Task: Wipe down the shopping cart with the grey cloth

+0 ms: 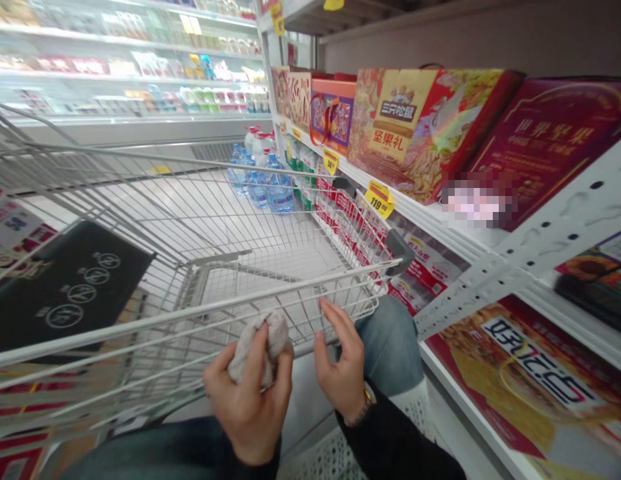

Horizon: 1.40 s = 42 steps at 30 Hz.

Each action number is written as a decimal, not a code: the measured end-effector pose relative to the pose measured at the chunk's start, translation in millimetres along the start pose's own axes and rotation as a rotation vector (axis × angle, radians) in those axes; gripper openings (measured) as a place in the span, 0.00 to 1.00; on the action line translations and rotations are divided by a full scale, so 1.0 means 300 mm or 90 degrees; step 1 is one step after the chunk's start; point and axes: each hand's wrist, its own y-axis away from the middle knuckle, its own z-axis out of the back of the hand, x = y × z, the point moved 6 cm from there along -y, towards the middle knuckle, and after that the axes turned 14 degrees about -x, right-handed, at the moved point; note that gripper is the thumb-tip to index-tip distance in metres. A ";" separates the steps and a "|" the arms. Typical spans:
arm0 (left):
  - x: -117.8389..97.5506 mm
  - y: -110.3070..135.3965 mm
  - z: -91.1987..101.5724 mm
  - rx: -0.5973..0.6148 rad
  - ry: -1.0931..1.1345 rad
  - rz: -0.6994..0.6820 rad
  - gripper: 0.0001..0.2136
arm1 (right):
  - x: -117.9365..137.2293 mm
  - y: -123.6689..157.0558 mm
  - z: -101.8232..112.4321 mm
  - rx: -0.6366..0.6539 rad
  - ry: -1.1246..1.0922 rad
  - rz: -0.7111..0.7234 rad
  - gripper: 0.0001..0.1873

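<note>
My left hand (247, 393) is closed around a crumpled grey cloth (270, 337), pressed against the near wire wall of a metal shopping cart (200, 313). My right hand (340, 367) rests beside it with fingers stretched out along the same wire wall, touching the mesh and holding nothing. A watch sits on my right wrist. My knees in blue jeans (390, 340) show below and to the right of the hands. The cart's basket looks bare inside.
Right-hand shelves carry large gift boxes (415, 127) with yellow price tags (379, 199), and red packs lower down. Water bottles (263, 177) stand on the floor ahead. A chilled display (130, 67) runs along the far wall. A black sign panel (70, 283) stands left of the cart.
</note>
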 end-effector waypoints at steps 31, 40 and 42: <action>-0.080 -0.030 -0.084 0.035 -0.017 -0.077 0.21 | -0.254 -0.123 0.083 -0.149 0.047 -0.054 0.33; -0.092 -0.032 -0.090 0.035 -0.015 -0.074 0.21 | -0.243 -0.140 0.086 -0.129 0.006 -0.058 0.28; -0.106 -0.060 -0.085 0.028 -0.005 -0.067 0.21 | -0.232 -0.135 0.087 -0.130 0.006 -0.054 0.28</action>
